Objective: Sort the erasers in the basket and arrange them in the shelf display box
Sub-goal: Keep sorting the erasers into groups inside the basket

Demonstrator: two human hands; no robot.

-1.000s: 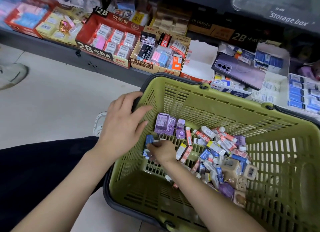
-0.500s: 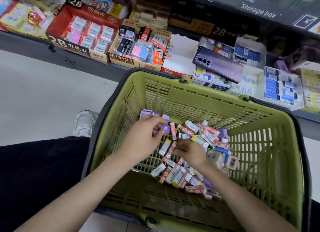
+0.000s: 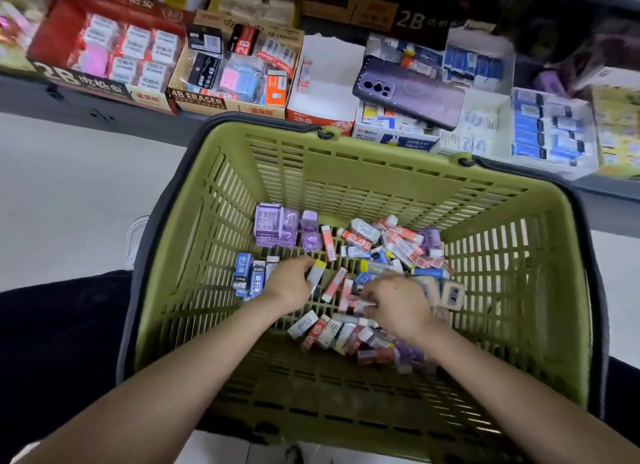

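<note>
Left hand (image 3: 291, 285): I see it curled, fingertips pinching a white eraser with a yellow end (image 3: 317, 274) low inside the basket.
Right hand (image 3: 398, 306): also curled, its fingers holding a red-and-white eraser (image 3: 355, 304) over the heap.
Loose erasers (image 3: 388, 245): a mixed heap, mostly red-and-white, on the basket floor around and under my view of the right hand.
Blue erasers (image 3: 247, 273): a few lying side by side just left of the left hand, apart from the heap.
Purple packs (image 3: 277, 224): grouped at the far left of the basket floor.
Basket (image 3: 346, 145): green and slatted, standing on the pale floor against the shelf.
4B eraser box (image 3: 235, 76): on the shelf beyond the basket, partly filled.
White box (image 3: 325, 79): just right of it.
Phone (image 3: 408, 89): lies across the boxes further right.
</note>
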